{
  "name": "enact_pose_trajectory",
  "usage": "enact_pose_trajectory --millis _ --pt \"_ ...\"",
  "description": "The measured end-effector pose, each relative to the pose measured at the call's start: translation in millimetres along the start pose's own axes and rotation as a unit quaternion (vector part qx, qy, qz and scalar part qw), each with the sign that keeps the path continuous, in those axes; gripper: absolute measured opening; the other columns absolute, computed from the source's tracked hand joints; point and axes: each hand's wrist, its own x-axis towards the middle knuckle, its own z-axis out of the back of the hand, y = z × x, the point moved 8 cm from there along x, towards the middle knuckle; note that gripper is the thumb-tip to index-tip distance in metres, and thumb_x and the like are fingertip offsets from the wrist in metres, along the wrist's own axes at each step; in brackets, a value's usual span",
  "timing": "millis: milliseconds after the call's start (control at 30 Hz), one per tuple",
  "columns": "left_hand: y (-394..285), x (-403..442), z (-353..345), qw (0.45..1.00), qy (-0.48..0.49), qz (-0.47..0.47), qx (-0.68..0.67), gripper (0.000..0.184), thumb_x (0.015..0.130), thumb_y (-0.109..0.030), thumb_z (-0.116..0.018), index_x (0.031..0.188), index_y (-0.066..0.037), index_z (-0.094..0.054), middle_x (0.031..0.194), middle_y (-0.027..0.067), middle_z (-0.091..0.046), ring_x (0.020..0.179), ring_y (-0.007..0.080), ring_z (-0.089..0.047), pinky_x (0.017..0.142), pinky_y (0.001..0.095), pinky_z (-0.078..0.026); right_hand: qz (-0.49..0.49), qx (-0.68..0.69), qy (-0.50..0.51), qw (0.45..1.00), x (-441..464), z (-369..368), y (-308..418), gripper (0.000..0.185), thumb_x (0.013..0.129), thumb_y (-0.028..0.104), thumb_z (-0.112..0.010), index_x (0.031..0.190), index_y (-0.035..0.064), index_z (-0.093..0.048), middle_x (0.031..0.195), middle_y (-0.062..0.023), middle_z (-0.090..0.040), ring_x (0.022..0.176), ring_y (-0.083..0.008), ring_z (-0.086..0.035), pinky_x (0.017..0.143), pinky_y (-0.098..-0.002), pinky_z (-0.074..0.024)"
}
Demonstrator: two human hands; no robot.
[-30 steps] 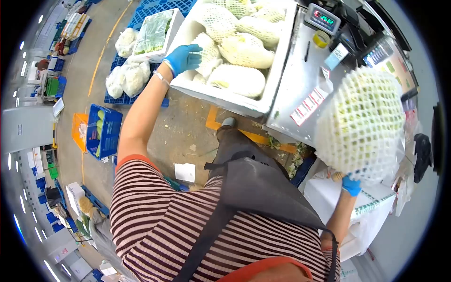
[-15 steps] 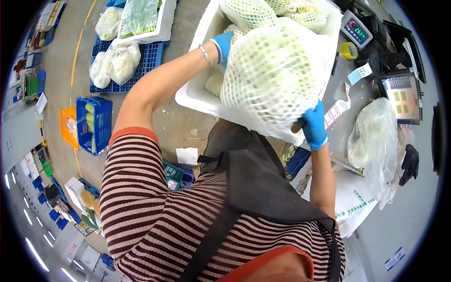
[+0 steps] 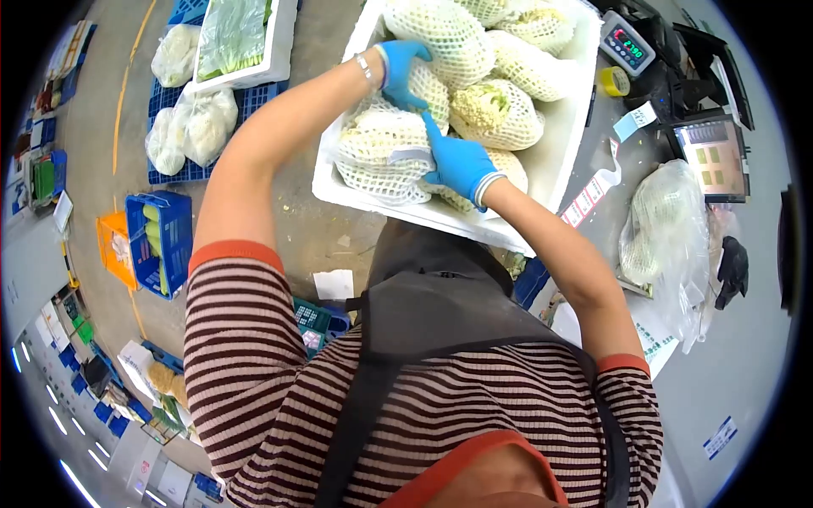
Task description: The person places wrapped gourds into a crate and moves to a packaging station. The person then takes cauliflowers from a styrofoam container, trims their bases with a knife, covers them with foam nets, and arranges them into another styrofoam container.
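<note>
Both my hands wear blue gloves and are inside a white foam box (image 3: 326, 173) of net-wrapped vegetables. My left hand (image 3: 402, 74) is at the box's left side, fingers apart, against a netted vegetable (image 3: 429, 95). My right hand (image 3: 460, 161) lies beside the large netted vegetable (image 3: 381, 152) in the near left corner, its index finger stretched out and thumb apart, touching the net. Another netted vegetable (image 3: 498, 114) with a pale knobbly top sits right of my hands. Parts of the vegetables beneath my hands are hidden.
To the right are a scale (image 3: 627, 44), yellow tape (image 3: 614, 81), a label strip (image 3: 586, 201), a screen (image 3: 713, 158) and a bagged netted vegetable (image 3: 656, 224). Bagged vegetables (image 3: 206, 127) lie on a blue pallet at left, near a blue crate (image 3: 176, 241).
The large netted vegetable has moved left and down into the box's near left corner. My right hand has let go of its end and moved left onto the contents. The scale's digits differ.
</note>
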Motion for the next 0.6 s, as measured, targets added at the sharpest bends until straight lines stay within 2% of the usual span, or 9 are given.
enact_pose_trajectory --millis 133,200,267,333,367,400,467,533,600 --pt "-18.6 -70.0 9.6 0.949 0.142 -0.222 0.173 0.048 0.098 -0.029 -0.056 0.140 -0.010 -0.046 0.136 0.0175 -0.052 0.116 0.0304 -0.059 0.097 0.0411 -0.051 0.013 0.117 0.000 0.993 -22.7 4.0 -5.4 0.106 0.076 0.039 -0.077 0.155 0.0111 -0.012 0.111 -0.0253 -0.062 0.094 -0.0350 -0.065 0.085 -0.0420 -0.0505" --pt "-28.3 -142.6 12.6 0.881 -0.018 -0.419 0.218 0.039 0.099 -0.027 -0.048 0.132 -0.008 -0.057 0.122 0.0111 -0.064 0.112 0.0209 -0.062 0.096 0.0343 -0.049 0.049 0.189 -0.029 0.980 -39.5 3.1 -12.2 0.106 0.075 0.043 -0.078 0.155 0.0117 -0.016 0.114 -0.0253 -0.061 0.097 -0.0345 -0.064 0.088 -0.0408 -0.0500" --pt "14.6 -178.4 26.9 0.820 -0.198 -0.518 0.138 0.029 0.095 -0.024 -0.056 0.115 -0.005 -0.068 0.101 0.0068 -0.071 0.092 0.0185 -0.066 0.084 0.0334 -0.050 0.063 0.227 -0.051 0.971 -45.3 1.2 -13.5 0.101 0.075 0.047 -0.079 0.153 0.0105 -0.025 0.115 -0.0246 -0.061 0.099 -0.0336 -0.063 0.090 -0.0399 -0.0491" --pt "65.6 -156.0 28.8 0.794 -0.258 -0.529 0.148 0.023 0.092 -0.018 -0.057 0.102 -0.004 -0.072 0.097 0.0099 -0.072 0.088 0.0238 -0.067 0.084 0.0354 -0.050 0.094 0.261 -0.103 0.955 -41.2 0.0 -18.4 0.099 0.075 0.047 -0.079 0.152 0.0094 -0.028 0.114 -0.0234 -0.061 0.097 -0.0326 -0.062 0.089 -0.0393 -0.0492" --pt "74.5 -155.0 19.4 0.711 -0.311 -0.581 0.245 0.021 0.089 -0.014 -0.057 0.098 -0.003 -0.072 0.096 0.0123 -0.071 0.088 0.0274 -0.067 0.083 0.0370 -0.050 0.031 0.309 -0.046 0.950 -41.1 -2.6 -21.6 0.088 0.076 0.044 -0.079 0.145 0.0066 -0.039 0.108 -0.0194 -0.061 0.093 -0.0288 -0.061 0.085 -0.0373 -0.0492" --pt "82.2 -155.1 6.0 0.612 -0.358 -0.620 0.336 0.019 0.086 -0.010 -0.057 0.094 -0.003 -0.073 0.095 0.0148 -0.071 0.087 0.0309 -0.066 0.083 0.0387 -0.050 0.032 0.349 -0.060 0.935 -38.7 -9.5 -25.0 0.084 0.076 0.043 -0.080 0.141 0.0059 -0.042 0.106 -0.0183 -0.061 0.091 -0.0276 -0.060 0.084 -0.0368 -0.0491" --pt "84.3 -138.0 8.6 0.606 -0.365 -0.624 0.331 0.020 0.081 -0.002 -0.051 0.084 -0.003 -0.071 0.093 0.0158 -0.070 0.088 0.0301 -0.065 0.083 0.0367 -0.048 0.031 0.428 -0.091 0.899 -31.9 -24.3 -29.1 0.076 0.076 0.041 -0.080 0.134 0.0047 -0.046 0.101 -0.0162 -0.060 0.088 -0.0252 -0.059 0.082 -0.0357 -0.0490" --pt "81.0 -121.0 15.3 0.583 -0.374 -0.625 0.361 0.020 0.078 0.001 -0.050 0.081 -0.003 -0.069 0.090 0.0143 -0.069 0.086 0.0310 -0.063 0.082 0.0390 -0.048 -0.084 0.471 -0.022 0.878 -27.8 -53.1 -31.1 0.072 0.073 0.042 -0.082 0.122 0.0015 -0.048 0.098 -0.0163 -0.059 0.087 -0.0251 -0.059 0.080 -0.0360 -0.0492" --pt "72.1 -113.9 8.1 0.540 -0.366 -0.635 0.415 0.016 0.077 0.001 -0.049 0.079 -0.005 -0.064 0.092 0.0135 -0.068 0.089 0.0331 -0.060 0.082 0.0419 -0.045 -0.073 0.415 -0.055 0.905 -10.4 -56.5 -32.2 0.073 0.072 0.043 -0.082 0.119 0.0002 -0.047 0.098 -0.0188 -0.059 0.088 -0.0277 -0.060 0.081 -0.0375 -0.0494"
